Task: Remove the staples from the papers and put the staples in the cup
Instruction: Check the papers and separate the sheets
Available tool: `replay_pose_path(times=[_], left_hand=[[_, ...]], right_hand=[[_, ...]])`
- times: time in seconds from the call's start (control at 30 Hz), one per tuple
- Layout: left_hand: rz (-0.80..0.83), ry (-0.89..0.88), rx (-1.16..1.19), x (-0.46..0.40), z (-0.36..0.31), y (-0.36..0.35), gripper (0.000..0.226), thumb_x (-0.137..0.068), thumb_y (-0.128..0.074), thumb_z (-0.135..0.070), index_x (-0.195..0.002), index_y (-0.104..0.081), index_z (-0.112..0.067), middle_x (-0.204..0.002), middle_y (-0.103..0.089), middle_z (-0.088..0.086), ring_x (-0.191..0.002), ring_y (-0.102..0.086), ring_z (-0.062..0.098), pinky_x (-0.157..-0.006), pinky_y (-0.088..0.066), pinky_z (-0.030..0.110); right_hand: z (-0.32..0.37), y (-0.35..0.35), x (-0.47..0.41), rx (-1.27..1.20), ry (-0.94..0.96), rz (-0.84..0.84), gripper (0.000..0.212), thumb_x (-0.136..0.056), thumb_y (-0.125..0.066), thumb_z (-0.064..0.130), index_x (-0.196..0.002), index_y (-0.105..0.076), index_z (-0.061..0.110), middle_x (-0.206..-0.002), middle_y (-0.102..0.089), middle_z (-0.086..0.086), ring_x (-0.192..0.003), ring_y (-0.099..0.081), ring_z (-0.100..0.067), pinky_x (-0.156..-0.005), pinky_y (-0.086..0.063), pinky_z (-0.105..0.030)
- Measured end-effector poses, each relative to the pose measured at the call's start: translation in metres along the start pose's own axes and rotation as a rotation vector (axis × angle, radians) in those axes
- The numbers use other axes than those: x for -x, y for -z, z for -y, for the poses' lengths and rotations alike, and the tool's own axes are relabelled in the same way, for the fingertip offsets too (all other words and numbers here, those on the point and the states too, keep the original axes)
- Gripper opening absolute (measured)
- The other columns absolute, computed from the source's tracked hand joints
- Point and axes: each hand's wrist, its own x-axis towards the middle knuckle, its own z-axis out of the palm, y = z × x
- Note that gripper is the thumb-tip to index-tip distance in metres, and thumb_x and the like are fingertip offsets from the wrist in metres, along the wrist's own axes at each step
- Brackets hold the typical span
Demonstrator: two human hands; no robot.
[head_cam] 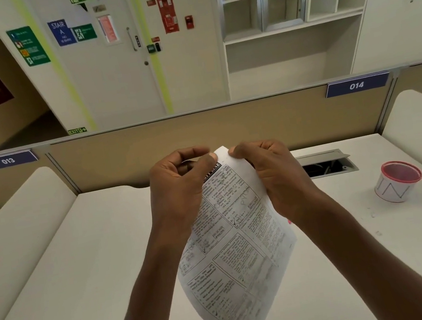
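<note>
You hold the papers up above the desk with both hands, gripping them at their top corner. Your left hand has its fingers curled, and its thumb presses the front of the top sheet near the corner. Your right hand is curled the same way on the other side of that corner, its thumb tip on the front of the sheet and its fingers behind. The two thumbs sit just beside each other with a narrow strip of white paper between them. The sheets hang down from your grip, tilted and slightly bowed, the printed side facing you. The staple itself is too small to make out.

The cup stands upright on the desk, well apart from the papers, off to your right. It is white with a red rim, and its mouth is open. A few tiny bits lie on the desk near its base.
</note>
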Motion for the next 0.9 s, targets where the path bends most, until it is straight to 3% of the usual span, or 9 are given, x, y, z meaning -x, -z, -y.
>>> replay_pose_path(times=[0.17,0.43,0.57,0.7,0.83,0.9], left_hand=[[0.016,0.01,-0.031,-0.001,0.0,-0.002,0.004,-0.079,-0.074,-0.02,-0.084,-0.075,-0.02,-0.075,-0.075,-0.001,-0.07,-0.072,0.015,-0.069,-0.059,0.031],[0.035,0.084,-0.029,-0.006,0.004,-0.004,0.002,-0.077,-0.075,-0.02,-0.078,-0.077,-0.021,-0.076,-0.076,-0.003,-0.076,-0.072,0.015,-0.079,-0.058,0.036],[0.04,0.118,-0.013,-0.007,0.008,-0.003,0.004,-0.077,-0.074,-0.021,-0.08,-0.078,-0.019,-0.078,-0.076,-0.001,-0.08,-0.072,0.018,-0.084,-0.058,0.041],[0.06,0.139,0.013,-0.008,0.012,-0.001,0.006,-0.079,-0.073,-0.02,-0.082,-0.077,-0.018,-0.08,-0.076,-0.001,-0.077,-0.072,0.012,-0.079,-0.058,0.032],[0.138,0.125,0.019,-0.009,0.013,0.003,0.018,-0.076,-0.077,-0.027,-0.092,-0.075,-0.019,-0.085,-0.077,-0.004,-0.078,-0.072,0.008,-0.07,-0.054,0.02],[0.168,0.125,0.013,-0.009,0.015,0.005,0.025,-0.073,-0.08,-0.027,-0.096,-0.073,-0.021,-0.088,-0.077,-0.005,-0.082,-0.073,0.008,-0.069,-0.056,0.017]], right_hand=[[-0.001,-0.001,-0.001,-0.012,-0.081,-0.03,0.025,-0.087,-0.059,0.023,-0.063,-0.059,0.014,-0.064,-0.068,-0.005,-0.055,-0.062,-0.015,-0.056,-0.045,-0.028],[-0.006,-0.004,-0.006,-0.124,-0.253,-0.08,0.012,-0.079,-0.064,0.021,-0.084,-0.068,0.01,-0.073,-0.066,-0.008,-0.061,-0.06,-0.017,-0.055,-0.046,-0.026],[-0.01,-0.005,-0.008,-0.145,-0.283,-0.101,0.014,-0.077,-0.066,0.02,-0.087,-0.069,0.01,-0.082,-0.066,-0.011,-0.072,-0.059,-0.022,-0.066,-0.045,-0.033],[-0.013,-0.006,-0.01,-0.146,-0.275,-0.11,0.013,-0.078,-0.067,0.02,-0.085,-0.07,0.009,-0.082,-0.068,-0.011,-0.074,-0.06,-0.022,-0.07,-0.045,-0.035],[-0.015,-0.004,-0.01,-0.137,-0.247,-0.081,0.022,-0.082,-0.065,0.02,-0.092,-0.071,0.001,-0.077,-0.07,-0.009,-0.066,-0.063,-0.018,-0.059,-0.049,-0.027],[-0.016,-0.003,-0.009,-0.115,-0.214,-0.054,0.028,-0.085,-0.064,0.02,-0.096,-0.068,-0.005,-0.081,-0.073,-0.014,-0.068,-0.066,-0.02,-0.06,-0.052,-0.027]])
